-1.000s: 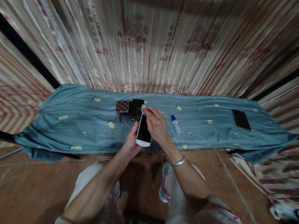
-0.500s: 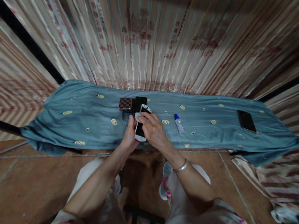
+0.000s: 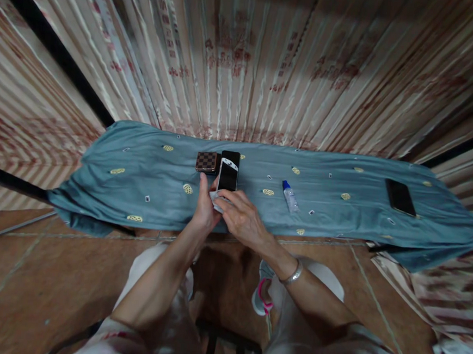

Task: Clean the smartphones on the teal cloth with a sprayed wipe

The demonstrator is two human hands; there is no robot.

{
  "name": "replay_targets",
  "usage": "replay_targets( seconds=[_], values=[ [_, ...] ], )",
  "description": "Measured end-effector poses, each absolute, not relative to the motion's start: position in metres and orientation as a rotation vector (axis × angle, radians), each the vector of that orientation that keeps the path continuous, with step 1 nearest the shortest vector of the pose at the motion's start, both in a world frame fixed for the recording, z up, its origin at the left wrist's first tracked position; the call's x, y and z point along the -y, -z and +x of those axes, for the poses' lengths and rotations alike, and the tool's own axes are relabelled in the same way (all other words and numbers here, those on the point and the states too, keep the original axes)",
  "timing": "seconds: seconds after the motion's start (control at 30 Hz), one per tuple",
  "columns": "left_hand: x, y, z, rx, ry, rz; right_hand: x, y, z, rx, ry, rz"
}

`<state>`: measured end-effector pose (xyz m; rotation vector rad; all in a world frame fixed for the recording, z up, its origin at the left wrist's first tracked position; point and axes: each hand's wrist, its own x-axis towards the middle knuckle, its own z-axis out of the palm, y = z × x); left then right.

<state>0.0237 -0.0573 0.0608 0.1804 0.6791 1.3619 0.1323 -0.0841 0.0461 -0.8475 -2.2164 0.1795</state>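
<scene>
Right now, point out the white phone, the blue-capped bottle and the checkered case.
White phone [image 3: 227, 177], head view: on its dark screen.
Blue-capped bottle [image 3: 290, 198], head view: on its clear body.
Checkered case [image 3: 207, 161], head view: middle of its patterned top.

1. Head-worn camera, looking forward and steeply down.
2. It faces the tabletop [image 3: 351, 219], with the curtain [image 3: 242, 106] beyond.
3. Near view: left hand [image 3: 206, 214] and right hand [image 3: 243, 218] just below centre, knees [image 3: 329, 280] lower.
</scene>
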Motion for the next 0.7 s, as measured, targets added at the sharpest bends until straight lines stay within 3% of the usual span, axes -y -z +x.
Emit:
replay_targets(
  seconds=[0.7],
  values=[
    [0.046, -0.061, 0.010, -0.662, -1.345, 0.114, 0.072, -0.031, 0.152, 2.040, -0.293, -0.935]
  ],
)
